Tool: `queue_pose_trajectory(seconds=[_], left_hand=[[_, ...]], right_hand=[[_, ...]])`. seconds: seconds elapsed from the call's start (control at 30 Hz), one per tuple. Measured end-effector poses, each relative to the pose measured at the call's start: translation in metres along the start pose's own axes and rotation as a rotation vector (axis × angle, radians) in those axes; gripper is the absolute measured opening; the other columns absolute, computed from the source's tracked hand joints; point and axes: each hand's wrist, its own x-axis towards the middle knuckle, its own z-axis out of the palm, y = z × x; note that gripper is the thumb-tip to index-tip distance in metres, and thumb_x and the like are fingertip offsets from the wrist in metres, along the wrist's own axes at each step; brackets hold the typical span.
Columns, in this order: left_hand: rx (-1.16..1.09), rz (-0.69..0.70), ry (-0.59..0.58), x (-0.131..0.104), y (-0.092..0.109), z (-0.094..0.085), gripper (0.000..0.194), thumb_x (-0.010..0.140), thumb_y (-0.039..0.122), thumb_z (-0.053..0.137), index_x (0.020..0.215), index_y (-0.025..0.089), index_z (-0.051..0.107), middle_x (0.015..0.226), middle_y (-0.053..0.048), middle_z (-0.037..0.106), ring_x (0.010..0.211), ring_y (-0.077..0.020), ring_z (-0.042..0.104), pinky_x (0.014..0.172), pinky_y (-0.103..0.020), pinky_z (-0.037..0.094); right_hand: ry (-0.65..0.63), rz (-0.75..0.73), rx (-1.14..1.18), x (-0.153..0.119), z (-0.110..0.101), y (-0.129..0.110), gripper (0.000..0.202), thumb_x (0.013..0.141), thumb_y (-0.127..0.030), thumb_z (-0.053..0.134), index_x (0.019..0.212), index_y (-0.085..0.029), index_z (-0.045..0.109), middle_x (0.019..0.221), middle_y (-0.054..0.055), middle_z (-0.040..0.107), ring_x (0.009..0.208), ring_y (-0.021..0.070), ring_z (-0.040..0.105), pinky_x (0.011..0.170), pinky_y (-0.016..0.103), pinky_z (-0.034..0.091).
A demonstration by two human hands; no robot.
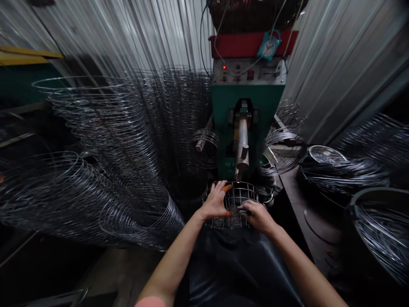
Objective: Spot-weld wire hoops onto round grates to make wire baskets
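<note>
The left hand [214,201] hides the left part of the basket [241,192] at centre, and the fingers of the right hand [257,214] cover some of its right side; whatever lies between those fingertips is too dark and small to tell. At lower left, the wire rings [60,192] blur and run off the left edge. The bucket [352,201] is cut by the right edge, the apron [236,268] by the bottom. The lettering on the green machine [223,123] and the time on the clock [269,46], upper right, are too small to read.
</note>
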Motion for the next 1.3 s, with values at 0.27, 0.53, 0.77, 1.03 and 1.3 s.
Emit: queue_pose_trajectory(seconds=[0.27,0.53,0.77,1.03,1.3], left_hand=[[-0.073,-0.012,0.039,0.018,-0.011,-0.003,0.102,0.041,0.039,0.082,0.131,0.024,0.036,0.145,-0.015,0.024,0.136,-0.0344,0.017,0.108,-0.057,0.01],[-0.107,-0.039,-0.084,0.016,-0.003,-0.014,0.11,0.045,0.056,0.077,0.136,0.021,0.026,0.148,-0.018,0.014,0.137,-0.0345,0.008,0.106,-0.062,0.004],[-0.009,-0.111,0.148,0.03,0.009,0.003,0.087,0.047,0.041,0.078,0.122,0.016,0.042,0.136,-0.02,0.034,0.13,-0.0344,0.028,0.104,-0.057,0.019],[-0.013,-0.085,0.161,0.054,-0.007,-0.007,0.083,0.043,0.036,0.08,0.117,0.019,0.047,0.127,-0.014,0.042,0.123,-0.0354,0.036,0.1,-0.053,0.028],[0.011,-0.077,0.167,0.058,-0.007,-0.007,0.087,0.044,0.039,0.081,0.12,0.016,0.046,0.13,-0.016,0.038,0.125,-0.0354,0.033,0.102,-0.054,0.027]], right_hand=[[0.016,-0.013,-0.054,0.022,-0.008,0.006,0.024,0.076,-0.006,0.051,0.091,-0.018,0.064,0.088,0.006,0.064,0.081,0.0166,0.061,0.072,0.026,0.046],[0.06,0.016,-0.087,0.021,-0.002,0.011,0.022,0.08,-0.009,0.05,0.094,-0.019,0.064,0.091,0.006,0.065,0.085,0.0167,0.061,0.074,0.025,0.047],[0.099,0.087,-0.165,0.021,-0.003,0.014,0.026,0.08,-0.009,0.051,0.098,-0.021,0.065,0.095,0.006,0.066,0.086,0.0179,0.063,0.075,0.026,0.047],[0.127,0.124,-0.215,0.044,-0.004,0.024,0.021,0.08,-0.012,0.055,0.096,-0.022,0.065,0.096,0.005,0.067,0.087,0.0179,0.063,0.073,0.025,0.047],[0.413,0.243,0.081,0.016,0.01,0.012,0.024,0.079,-0.03,0.059,0.101,-0.02,0.061,0.101,0.008,0.062,0.091,0.0204,0.06,0.081,0.031,0.046]])
